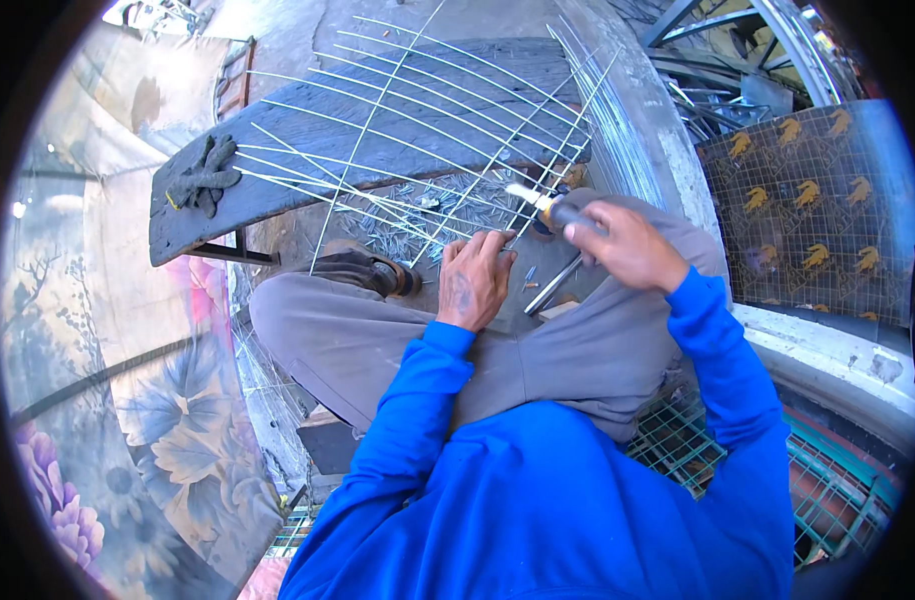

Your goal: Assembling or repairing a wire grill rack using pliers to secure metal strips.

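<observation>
My left hand [472, 282] is closed at the near edge of a wire grid [385, 92], its fingertips pinching around the end of a thin metal wire [533, 212]. My right hand [632, 245] grips a tool [567, 213] with a dark handle, a yellow-orange collar and a bright, blurred metal end. That end hangs over the grid's near right corner; whether it touches a wire I cannot tell. The grid's long and cross wires rest over a dark wooden plank bench [307, 130]. Below my right hand a metal tube [554, 287] slants toward the ground.
Short cut wire pieces [392, 225] litter the ground between my feet. A dark work glove [205, 178] lies on the bench's left end. Long wires [617, 130] are bundled at the right. A floral cloth [177, 420] hangs left; a patterned dark sheet [807, 210] stands right.
</observation>
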Demonstrator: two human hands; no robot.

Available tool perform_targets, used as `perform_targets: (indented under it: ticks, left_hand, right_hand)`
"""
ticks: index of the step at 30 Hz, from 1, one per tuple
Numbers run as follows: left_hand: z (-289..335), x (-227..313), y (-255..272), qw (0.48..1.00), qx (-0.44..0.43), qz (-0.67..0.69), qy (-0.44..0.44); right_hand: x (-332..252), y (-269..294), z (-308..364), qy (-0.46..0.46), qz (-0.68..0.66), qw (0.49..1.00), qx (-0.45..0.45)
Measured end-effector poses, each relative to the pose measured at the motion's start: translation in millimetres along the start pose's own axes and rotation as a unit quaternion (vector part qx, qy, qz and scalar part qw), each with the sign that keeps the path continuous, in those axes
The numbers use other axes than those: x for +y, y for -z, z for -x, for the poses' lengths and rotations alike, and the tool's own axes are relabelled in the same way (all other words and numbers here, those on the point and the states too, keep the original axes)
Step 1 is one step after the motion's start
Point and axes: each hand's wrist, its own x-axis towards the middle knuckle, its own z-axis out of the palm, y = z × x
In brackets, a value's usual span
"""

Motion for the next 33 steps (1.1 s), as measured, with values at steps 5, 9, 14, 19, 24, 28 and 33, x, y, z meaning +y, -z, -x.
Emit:
perform_targets:
  ticks: [5,9,14,19,24,28,33]
  left_hand:
    - [2,1,1,1.000,0.003,0.007,0.008]
    - [-1,2,-1,1.000,-0.007,0.005,0.005]
    - [0,1,3,1.000,0.003,0.013,0.001]
    - [2,4,2,1.000,-0.018,-0.007,0.012]
    - [-3,2,3,1.000,-0.016,0.005,0.009]
    - [-1,5,2,1.000,-0.019,0.010,0.020]
    - [1,4,0,1.000,-0.025,-0.003,0.014]
  right_hand:
    - [-2,-9,1,0.009,0.095,0.994,0.054]
    - [16,-3,-11,0.004,0.004,0.999,0.039]
    - [-2,-6,1,0.003,0.030,0.999,-0.013]
    - [16,-17,-3,0.021,0.108,0.987,0.121]
    - [12,-15,2,0.007,0.048,0.997,0.062]
    - [16,-22,0,0.021,0.119,0.985,0.126]
    - [17,-24,2,-0.002,0.068,0.991,0.112]
